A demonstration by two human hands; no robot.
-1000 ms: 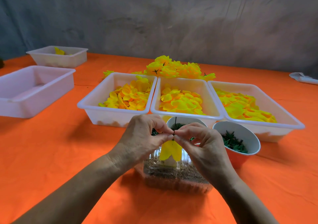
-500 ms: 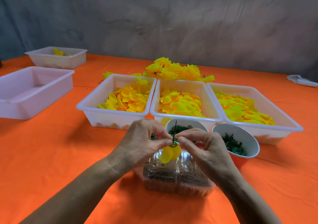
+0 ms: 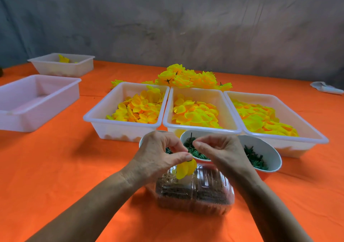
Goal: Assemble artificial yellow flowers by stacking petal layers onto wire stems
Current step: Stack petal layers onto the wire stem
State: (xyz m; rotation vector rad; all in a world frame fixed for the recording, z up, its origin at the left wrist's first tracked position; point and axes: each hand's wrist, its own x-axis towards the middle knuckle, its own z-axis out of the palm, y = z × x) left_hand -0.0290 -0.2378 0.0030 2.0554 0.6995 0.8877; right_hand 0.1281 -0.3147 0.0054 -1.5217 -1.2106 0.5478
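The left hand (image 3: 160,154) pinches a small yellow petal piece (image 3: 186,168) between thumb and forefinger, near the middle of the surface (image 3: 55,176), just above a clear plastic box (image 3: 195,191) of brownish bits. A thin dark wire stem (image 3: 190,143) rises from the pinch. The right hand (image 3: 221,154) is close beside it, fingers curled with the tips by the stem; whether they grip it I cannot tell.

Just behind the hands are two white bowls (image 3: 264,148) of dark green parts, the right one close to the right wrist, another partly hidden behind the fingers. Behind these, three white trays (image 3: 122,130) of loose yellow petals stand rim to rim in a row, their front walls near the bowls, so little room is left between. A heap of finished yellow flowers (image 3: 188,78) lies behind the trays, toward the far edge.

At the left edge stands a large white tub (image 3: 37,100), and behind it a smaller tray (image 3: 63,66) with a yellow piece inside. Bare orange cloth stretches wide between the tub and the petal trays, and along the near edge on both sides of the forearms. A pale object (image 3: 325,88) lies by the far right edge.
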